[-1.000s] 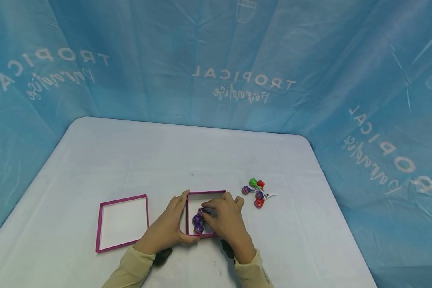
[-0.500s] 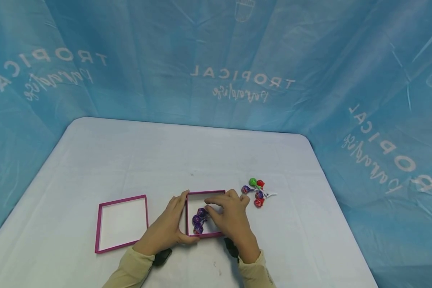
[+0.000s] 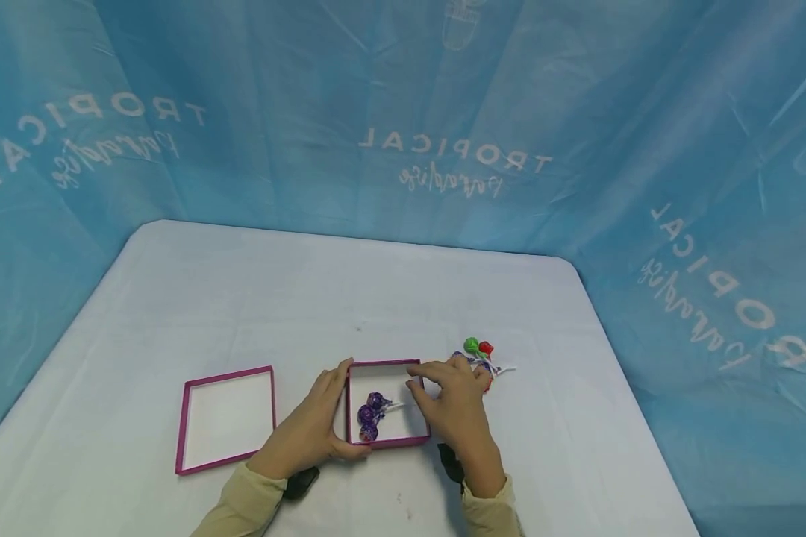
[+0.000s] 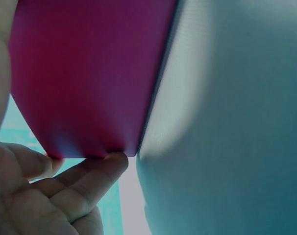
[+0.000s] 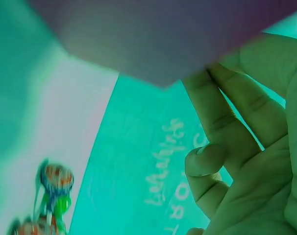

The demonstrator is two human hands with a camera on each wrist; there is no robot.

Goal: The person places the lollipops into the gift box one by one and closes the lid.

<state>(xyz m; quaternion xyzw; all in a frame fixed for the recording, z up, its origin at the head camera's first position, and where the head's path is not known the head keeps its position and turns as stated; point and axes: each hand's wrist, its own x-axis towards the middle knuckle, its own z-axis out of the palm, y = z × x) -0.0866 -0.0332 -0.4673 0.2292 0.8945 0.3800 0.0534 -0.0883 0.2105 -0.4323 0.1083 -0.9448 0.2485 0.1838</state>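
Three purple lollipops (image 3: 366,413) are gathered in the near left part of a shallow box (image 3: 399,442). The box is gripped at its left side between thumb and fingers of the left hand (image 3: 316,429). Nothing is held by the right hand (image 3: 453,399), its thumb and forefinger parted narrowly. Other lollipops (image 3: 486,348) are partly hidden by it. A pink-edged tray (image 3: 231,414) is laid further left.
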